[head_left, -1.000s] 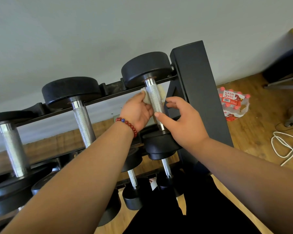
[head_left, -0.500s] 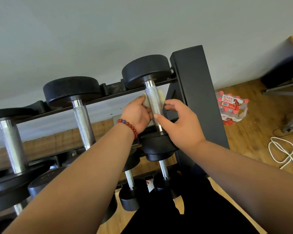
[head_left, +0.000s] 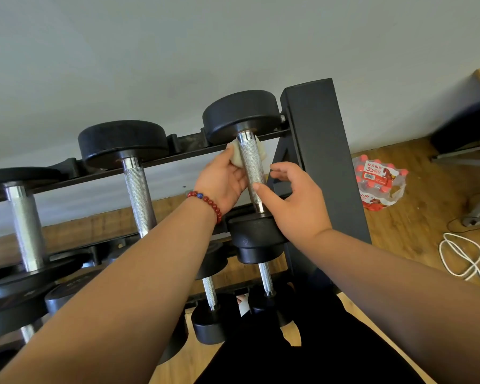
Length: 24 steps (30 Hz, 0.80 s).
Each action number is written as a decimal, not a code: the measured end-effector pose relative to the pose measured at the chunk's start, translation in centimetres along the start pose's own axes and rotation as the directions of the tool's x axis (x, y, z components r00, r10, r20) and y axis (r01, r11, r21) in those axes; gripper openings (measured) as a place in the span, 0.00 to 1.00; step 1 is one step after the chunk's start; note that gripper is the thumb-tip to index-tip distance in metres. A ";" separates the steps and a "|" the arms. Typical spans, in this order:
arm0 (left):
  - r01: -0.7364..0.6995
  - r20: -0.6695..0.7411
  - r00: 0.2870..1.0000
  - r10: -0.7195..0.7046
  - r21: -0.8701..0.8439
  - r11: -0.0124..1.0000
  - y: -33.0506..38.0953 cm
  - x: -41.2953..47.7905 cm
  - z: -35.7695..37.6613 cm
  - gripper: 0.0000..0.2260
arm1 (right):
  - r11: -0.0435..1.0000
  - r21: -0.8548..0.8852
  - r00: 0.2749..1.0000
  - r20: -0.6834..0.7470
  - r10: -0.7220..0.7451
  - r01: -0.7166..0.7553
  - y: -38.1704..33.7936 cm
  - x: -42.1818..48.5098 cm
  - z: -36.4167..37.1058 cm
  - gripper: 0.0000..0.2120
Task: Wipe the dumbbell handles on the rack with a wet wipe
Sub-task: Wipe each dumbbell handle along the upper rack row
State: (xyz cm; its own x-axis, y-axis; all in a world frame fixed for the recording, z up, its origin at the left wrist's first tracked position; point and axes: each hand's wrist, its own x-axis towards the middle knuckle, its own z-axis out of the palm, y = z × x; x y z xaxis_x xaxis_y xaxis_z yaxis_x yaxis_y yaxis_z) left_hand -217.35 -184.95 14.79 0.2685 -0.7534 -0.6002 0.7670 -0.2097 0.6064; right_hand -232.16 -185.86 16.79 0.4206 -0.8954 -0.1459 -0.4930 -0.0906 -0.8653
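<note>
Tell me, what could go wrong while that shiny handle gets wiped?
The left hand presses the crumpled white wet wipe against only the far end of the knurled steel dumbbell handle, so the near end might get missed. The right hand rests its thumb on that handle, possibly re-soiling it.

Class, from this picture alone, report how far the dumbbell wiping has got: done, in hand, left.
Done: no handle shows whether it has been wiped. In hand: the left hand holds the wipe against the rightmost top handle; the thumb of the right hand touches it. Left: possibly the other handles, none touched now.
</note>
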 end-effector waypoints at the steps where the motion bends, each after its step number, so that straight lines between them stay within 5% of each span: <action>1: -0.019 -0.018 1.000 0.019 0.018 1.000 -0.1 0.0 0.0 0.15 | 1.000 -0.005 1.000 0.001 0.000 0.000 0.0 0.0 0.0 0.23; 8: -0.091 -0.103 0.988 0.114 0.205 0.975 -1.6 -1.4 -1.0 0.09 | 1.000 -0.018 1.000 -0.004 -0.021 0.021 0.1 0.0 0.0 0.22; 16: 0.009 -0.025 1.000 -0.004 0.198 0.980 0.0 -0.7 -0.4 0.12 | 0.998 0.032 0.999 0.009 -0.045 0.044 0.2 -0.3 -0.1 0.20; 20: 0.107 -0.003 0.994 -0.113 0.365 0.925 -1.0 -1.7 -1.4 0.13 | 0.998 0.058 0.997 0.060 -0.041 0.038 1.1 -1.1 -0.3 0.14; 24: 0.087 -0.006 0.996 -0.090 0.337 0.937 -0.8 -1.5 -1.2 0.13 | 0.994 0.111 0.998 0.063 -0.018 0.011 1.6 -1.3 -0.1 0.17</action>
State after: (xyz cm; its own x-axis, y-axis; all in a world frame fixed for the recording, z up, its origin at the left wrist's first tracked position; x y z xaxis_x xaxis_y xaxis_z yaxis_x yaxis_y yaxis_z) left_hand -217.65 -182.94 14.56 0.2018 -0.7274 -0.6559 0.5460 -0.4724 0.6919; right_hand -233.59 -184.89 15.63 0.4767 -0.8643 -0.1603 -0.4007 -0.0514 -0.9148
